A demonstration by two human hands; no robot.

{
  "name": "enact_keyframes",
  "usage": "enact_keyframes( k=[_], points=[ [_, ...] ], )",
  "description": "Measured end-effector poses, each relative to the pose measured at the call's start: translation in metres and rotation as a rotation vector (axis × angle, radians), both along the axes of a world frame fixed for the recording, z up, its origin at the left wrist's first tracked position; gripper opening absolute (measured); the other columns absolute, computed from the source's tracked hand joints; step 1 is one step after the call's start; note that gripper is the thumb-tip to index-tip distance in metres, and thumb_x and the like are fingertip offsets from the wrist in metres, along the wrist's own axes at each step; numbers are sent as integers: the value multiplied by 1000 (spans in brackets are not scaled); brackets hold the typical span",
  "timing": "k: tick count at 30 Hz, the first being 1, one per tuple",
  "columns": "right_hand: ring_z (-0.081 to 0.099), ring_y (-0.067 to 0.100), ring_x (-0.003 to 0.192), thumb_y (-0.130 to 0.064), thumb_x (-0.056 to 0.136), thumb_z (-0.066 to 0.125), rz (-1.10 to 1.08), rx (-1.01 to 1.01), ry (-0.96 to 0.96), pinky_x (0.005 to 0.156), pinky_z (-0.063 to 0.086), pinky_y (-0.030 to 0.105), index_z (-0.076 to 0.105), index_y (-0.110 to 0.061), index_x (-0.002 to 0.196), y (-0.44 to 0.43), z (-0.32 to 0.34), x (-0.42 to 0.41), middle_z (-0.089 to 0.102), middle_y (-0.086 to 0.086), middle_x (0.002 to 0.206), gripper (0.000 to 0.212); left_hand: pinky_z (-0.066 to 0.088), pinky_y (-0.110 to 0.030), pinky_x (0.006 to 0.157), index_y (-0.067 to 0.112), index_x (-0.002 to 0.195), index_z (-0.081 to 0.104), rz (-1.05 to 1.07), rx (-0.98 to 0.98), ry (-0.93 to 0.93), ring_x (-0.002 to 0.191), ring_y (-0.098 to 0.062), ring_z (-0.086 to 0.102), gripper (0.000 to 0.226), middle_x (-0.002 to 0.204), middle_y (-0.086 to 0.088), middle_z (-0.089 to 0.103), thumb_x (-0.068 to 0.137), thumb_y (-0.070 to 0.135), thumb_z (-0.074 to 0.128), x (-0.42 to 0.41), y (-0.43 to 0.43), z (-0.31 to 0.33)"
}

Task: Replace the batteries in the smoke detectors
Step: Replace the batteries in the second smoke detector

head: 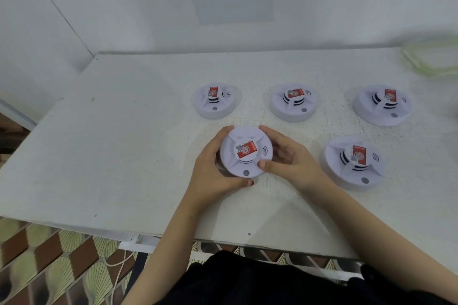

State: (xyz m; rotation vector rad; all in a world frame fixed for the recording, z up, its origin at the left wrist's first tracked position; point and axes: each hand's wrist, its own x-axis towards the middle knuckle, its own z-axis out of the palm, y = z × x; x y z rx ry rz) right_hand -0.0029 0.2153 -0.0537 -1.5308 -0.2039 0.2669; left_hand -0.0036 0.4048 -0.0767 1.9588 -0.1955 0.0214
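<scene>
A white round smoke detector [241, 167] with a red label on its raised centre sits between both my hands near the middle of the white table [111, 156]. My left hand [213, 171] grips its left rim, thumb curled under the front edge. My right hand [287, 158] holds its right rim, thumb pressed on top near the front. Three more detectors stand in a row behind: the left one [215, 101], the middle one [293, 103], the right one [381, 104]. Another detector [353, 162] lies to the right of my right hand.
A pale green, blurred stack of something [431, 57] rests at the table's far right corner. White walls close off the back and left. Below the front table edge are a patterned tiled floor [49, 267] and a white cable [119, 267].
</scene>
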Motion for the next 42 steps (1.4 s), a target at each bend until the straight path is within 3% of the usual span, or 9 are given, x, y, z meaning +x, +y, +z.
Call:
enact_keyframes(
  k=[3,12,16,23,28,32,35,37,42],
  points=[
    [61,-4,104,14,80,61,1,6,3,81,48,14,47,-25,123,0,0,0,61,-12,117,60,45,-34,105,8,141,41,17,-7,17,127,-9,51,101,139,-2,53,54,20,90,0,1,0],
    [59,8,114,10,80,65,-55,10,-30,91,48,23,49,-19,127,3,-7,-3,60,-1,125,58,45,-40,104,10,141,42,29,3,45,127,-13,52,99,138,-3,54,55,16,90,-2,3,1],
    [42,9,131,-16,74,71,-109,-93,-109,107,39,36,50,-24,129,6,-14,-5,46,0,139,59,46,-42,104,11,141,43,13,-2,59,126,-14,53,98,137,-3,55,55,12,92,-1,3,3],
    [15,-8,138,-37,74,66,-57,-286,-87,113,30,42,49,-22,135,5,-15,-1,29,-2,151,66,44,-14,98,20,140,44,-38,55,54,122,2,51,98,135,8,55,52,25,89,-3,6,11],
    [10,-3,139,-13,84,67,-34,-314,-56,115,26,42,53,-20,129,5,-11,2,20,2,155,48,38,-34,110,23,142,39,-41,164,54,133,-7,41,103,141,9,47,51,51,78,-5,4,13],
    [10,-1,140,-8,84,66,-43,-305,-31,116,24,37,49,-25,131,8,-3,0,19,2,154,52,27,-41,117,25,150,20,-70,224,92,143,-10,24,114,153,9,29,55,51,79,-4,2,14],
    [23,5,139,-13,87,63,-82,-330,-26,110,29,22,36,-16,142,1,3,-4,27,-2,151,61,15,-22,118,29,147,13,-42,232,-10,143,-2,11,106,152,19,16,64,53,74,-6,-9,21],
    [45,3,125,-12,89,61,-121,-285,-38,97,39,11,44,-20,137,-11,14,-8,44,-3,141,52,16,-9,111,28,145,25,21,214,-201,143,-6,18,86,151,13,26,72,52,65,-7,-24,30],
    [67,12,86,-10,89,60,-341,-280,-130,76,53,23,66,-32,102,-66,45,-1,70,-8,99,26,31,-11,104,17,125,59,-3,92,-360,128,-4,44,43,134,4,54,83,29,62,-7,-74,43]
  ],
)
